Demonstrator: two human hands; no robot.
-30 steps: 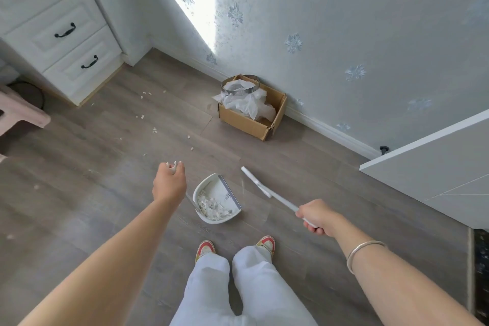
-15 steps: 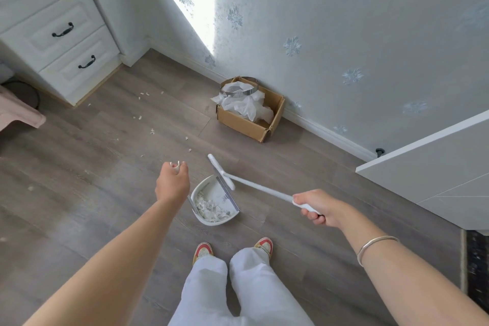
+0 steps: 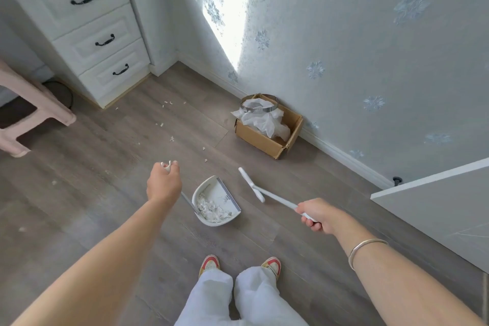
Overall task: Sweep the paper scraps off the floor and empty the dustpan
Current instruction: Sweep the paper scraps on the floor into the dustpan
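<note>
My left hand [image 3: 164, 184] grips the top of the long handle of a white dustpan [image 3: 214, 188]. The pan sits on the wood floor in front of my feet and holds a heap of white paper scraps [image 3: 211, 210]. My right hand [image 3: 316, 216] grips the handle of a white broom [image 3: 251, 185], whose head is just right of the dustpan's mouth. Several loose paper scraps [image 3: 172, 139] lie scattered on the floor farther out, toward the drawers.
A cardboard box [image 3: 267, 137] with a bin ring and a white liner bag stands against the patterned wall. A white chest of drawers [image 3: 100, 42] stands at the back left, a pink stool [image 3: 37, 103] at the left, and a white door [image 3: 436, 209] at the right.
The broom head swept left to the dustpan's mouth, then moved back out to the right of it. The dustpan stayed in place under my left hand.
</note>
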